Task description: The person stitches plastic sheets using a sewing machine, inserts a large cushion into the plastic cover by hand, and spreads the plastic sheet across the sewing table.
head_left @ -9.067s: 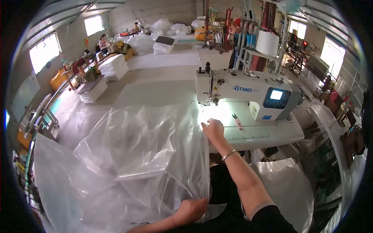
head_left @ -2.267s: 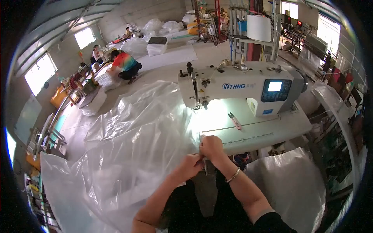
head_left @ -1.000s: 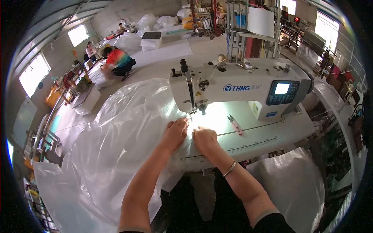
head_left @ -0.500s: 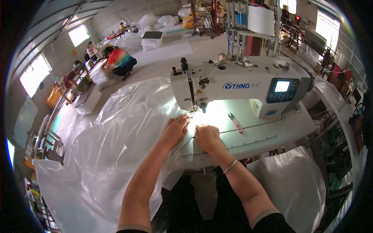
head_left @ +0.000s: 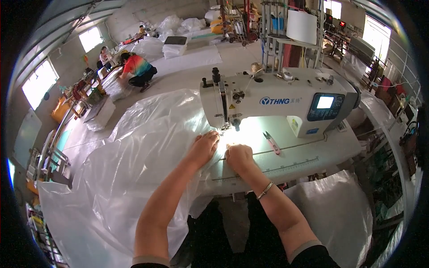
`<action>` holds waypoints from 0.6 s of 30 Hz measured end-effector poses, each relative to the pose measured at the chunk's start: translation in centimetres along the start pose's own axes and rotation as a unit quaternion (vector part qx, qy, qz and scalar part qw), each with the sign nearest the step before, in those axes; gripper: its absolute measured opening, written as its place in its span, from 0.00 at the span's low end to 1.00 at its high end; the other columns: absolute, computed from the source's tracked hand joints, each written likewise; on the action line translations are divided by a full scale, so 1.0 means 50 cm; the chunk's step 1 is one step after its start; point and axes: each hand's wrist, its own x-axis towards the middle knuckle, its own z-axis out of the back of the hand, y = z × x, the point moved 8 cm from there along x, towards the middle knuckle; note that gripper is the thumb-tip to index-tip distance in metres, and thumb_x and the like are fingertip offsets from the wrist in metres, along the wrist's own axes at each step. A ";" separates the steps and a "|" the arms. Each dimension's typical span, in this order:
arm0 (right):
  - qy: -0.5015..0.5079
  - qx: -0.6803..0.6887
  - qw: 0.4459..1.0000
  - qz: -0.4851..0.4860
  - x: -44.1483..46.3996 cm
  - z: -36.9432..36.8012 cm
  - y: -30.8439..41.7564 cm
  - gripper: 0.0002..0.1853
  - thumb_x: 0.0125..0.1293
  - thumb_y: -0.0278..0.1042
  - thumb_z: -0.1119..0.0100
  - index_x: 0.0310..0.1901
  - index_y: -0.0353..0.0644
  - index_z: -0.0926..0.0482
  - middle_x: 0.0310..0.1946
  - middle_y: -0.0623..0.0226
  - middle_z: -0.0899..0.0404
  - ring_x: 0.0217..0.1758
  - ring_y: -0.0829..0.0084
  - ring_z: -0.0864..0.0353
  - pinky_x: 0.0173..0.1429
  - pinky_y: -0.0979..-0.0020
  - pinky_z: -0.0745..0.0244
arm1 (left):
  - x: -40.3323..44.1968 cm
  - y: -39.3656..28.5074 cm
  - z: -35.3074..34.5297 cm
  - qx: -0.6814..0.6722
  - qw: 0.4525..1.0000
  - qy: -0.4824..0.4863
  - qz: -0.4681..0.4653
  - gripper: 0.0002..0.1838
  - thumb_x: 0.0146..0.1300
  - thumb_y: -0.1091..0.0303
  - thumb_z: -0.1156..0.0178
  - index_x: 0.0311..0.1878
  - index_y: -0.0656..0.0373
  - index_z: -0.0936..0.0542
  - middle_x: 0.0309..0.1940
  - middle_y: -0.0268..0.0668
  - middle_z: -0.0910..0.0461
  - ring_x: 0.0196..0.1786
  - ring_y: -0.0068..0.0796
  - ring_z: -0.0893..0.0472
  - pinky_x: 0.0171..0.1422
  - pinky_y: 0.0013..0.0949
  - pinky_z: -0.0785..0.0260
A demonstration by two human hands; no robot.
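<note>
A white sewing machine [head_left: 277, 100] stands over its table, its lamp glaring around the needle [head_left: 227, 126]. A large translucent plastic sheet [head_left: 129, 165] spreads from the needle area across the left side and hangs down in front. Beside the presser foot, my left hand [head_left: 205, 146] is closed, fingers pressed together on the sheet's edge. Just right of it, my right hand [head_left: 239, 157] is curled in a pinch close to the table; the glare and the fingers hide what it holds. Pink-handled thread snips [head_left: 271, 143] lie on the table right of that hand.
A ruler strip [head_left: 290, 165] runs along the table's front. Another plastic sheet [head_left: 335, 214] hangs low at the right. Behind the machine stands a thread rack with a white cone [head_left: 300, 26]. A co-worker [head_left: 137, 69] crouches by stacked sheets at the back left.
The camera view has shifted slightly, so the machine appears a little further right and lower. Both hands stay near the needle in almost the same pose.
</note>
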 end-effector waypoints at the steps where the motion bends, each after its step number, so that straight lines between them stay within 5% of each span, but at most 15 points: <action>1: -0.001 0.000 1.000 0.000 0.003 0.004 0.004 0.12 0.59 0.36 0.51 0.27 0.39 0.21 0.21 0.54 0.23 0.26 0.56 0.21 0.34 0.60 0.26 | 0.007 -0.003 0.003 -0.015 0.999 0.032 -0.014 0.14 0.59 0.69 0.51 0.47 0.59 0.25 0.53 0.41 0.27 0.58 0.39 0.30 0.60 0.41 0.39; 4: 0.045 -0.018 0.998 -0.044 0.014 0.014 0.001 0.12 0.58 0.38 0.49 0.26 0.39 0.21 0.21 0.54 0.23 0.27 0.57 0.21 0.34 0.60 0.26 | 0.031 0.053 0.044 0.002 0.987 0.163 0.007 0.14 0.56 0.70 0.48 0.47 0.57 0.24 0.51 0.41 0.26 0.54 0.41 0.27 0.59 0.40 0.36; 6: -0.008 0.060 0.994 -0.096 0.019 0.045 -0.009 0.13 0.54 0.41 0.44 0.25 0.40 0.20 0.21 0.54 0.22 0.28 0.57 0.20 0.35 0.61 0.26 | 0.031 0.108 0.158 0.071 0.997 -0.007 -0.031 0.20 0.55 0.70 0.45 0.53 0.57 0.28 0.54 0.41 0.29 0.57 0.40 0.30 0.62 0.43 0.40; 12: -0.033 0.006 0.992 -0.121 0.038 0.012 -0.028 0.13 0.48 0.42 0.37 0.22 0.39 0.20 0.22 0.53 0.22 0.29 0.56 0.20 0.36 0.63 0.26 | -0.175 0.273 0.267 0.254 0.913 0.244 0.205 0.30 0.56 0.58 0.40 0.62 0.47 0.36 0.54 0.36 0.28 0.59 0.39 0.30 0.63 0.60 0.48; 14: -0.021 0.000 0.992 -0.121 0.043 0.014 -0.028 0.13 0.47 0.42 0.37 0.21 0.39 0.20 0.22 0.54 0.22 0.30 0.56 0.20 0.36 0.63 0.26 | -0.262 0.286 0.258 0.244 0.882 0.330 0.232 0.28 0.57 0.57 0.41 0.61 0.45 0.33 0.54 0.41 0.27 0.54 0.42 0.27 0.60 0.46 0.37; 16: -0.008 -0.007 0.993 -0.120 0.044 0.009 -0.031 0.12 0.46 0.41 0.36 0.21 0.38 0.20 0.22 0.54 0.22 0.30 0.56 0.20 0.36 0.63 0.26 | -0.324 0.287 0.260 0.223 0.889 0.335 0.219 0.29 0.57 0.54 0.41 0.63 0.44 0.35 0.52 0.44 0.26 0.50 0.44 0.24 0.54 0.44 0.33; 18: -0.024 -0.012 0.997 -0.072 0.049 0.002 -0.027 0.11 0.46 0.39 0.35 0.21 0.40 0.20 0.22 0.56 0.21 0.29 0.58 0.20 0.34 0.63 0.25 | -0.361 0.220 0.268 0.233 0.878 0.368 0.199 0.26 0.59 0.59 0.45 0.62 0.48 0.35 0.37 0.48 0.24 0.44 0.49 0.23 0.47 0.47 0.31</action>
